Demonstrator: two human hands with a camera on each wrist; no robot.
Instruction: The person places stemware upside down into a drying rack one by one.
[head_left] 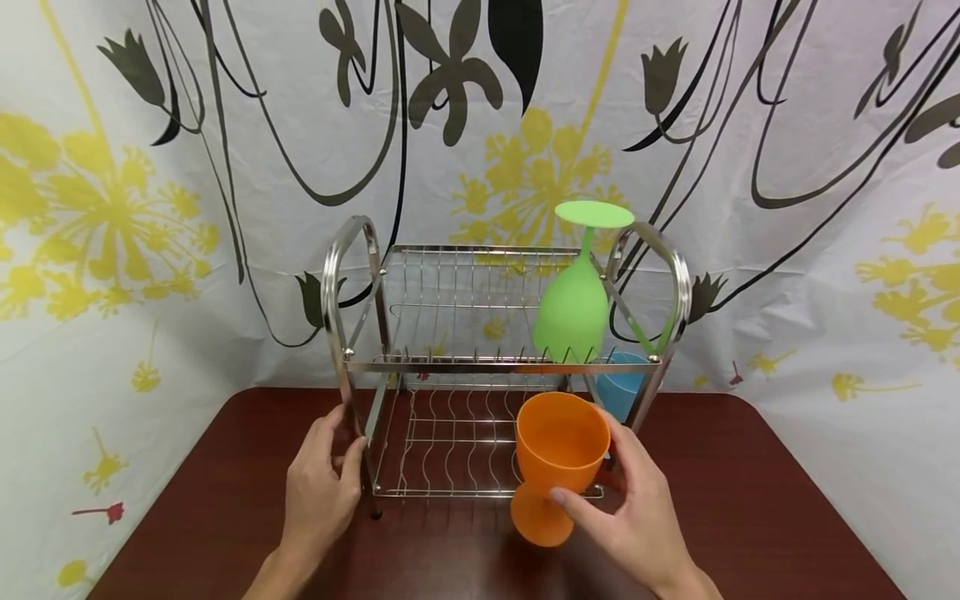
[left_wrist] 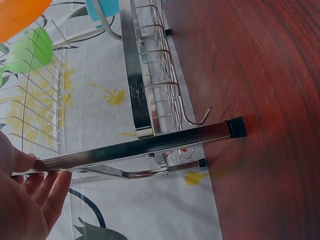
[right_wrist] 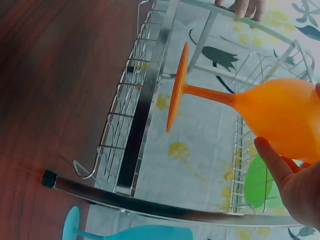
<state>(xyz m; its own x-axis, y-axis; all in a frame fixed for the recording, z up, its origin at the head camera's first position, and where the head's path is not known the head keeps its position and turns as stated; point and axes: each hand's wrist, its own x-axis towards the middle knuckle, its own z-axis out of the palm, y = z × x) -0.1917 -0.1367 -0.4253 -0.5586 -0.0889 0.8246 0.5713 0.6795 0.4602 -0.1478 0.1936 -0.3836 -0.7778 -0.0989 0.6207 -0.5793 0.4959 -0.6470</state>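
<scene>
In the head view, my right hand (head_left: 637,508) holds an orange plastic goblet (head_left: 562,442) by its bowl, thumb on the near side. The goblet is upright, its mouth up, in front of the rack's lower tier; the right wrist view shows its foot (right_wrist: 177,87) raised off the table. My left hand (head_left: 322,479) grips the left front post of a two-tier metal dish rack (head_left: 495,367), with thumb and fingers either side of it in the left wrist view. A green goblet (head_left: 573,312) stands upside down at the right of the upper tier.
A blue goblet (head_left: 621,387) stands upright on the dark red-brown table (head_left: 727,483), just right of the rack. Wavy wires (head_left: 465,450) span the lower tier. A white cloth (head_left: 247,350) with plant prints hangs behind the table.
</scene>
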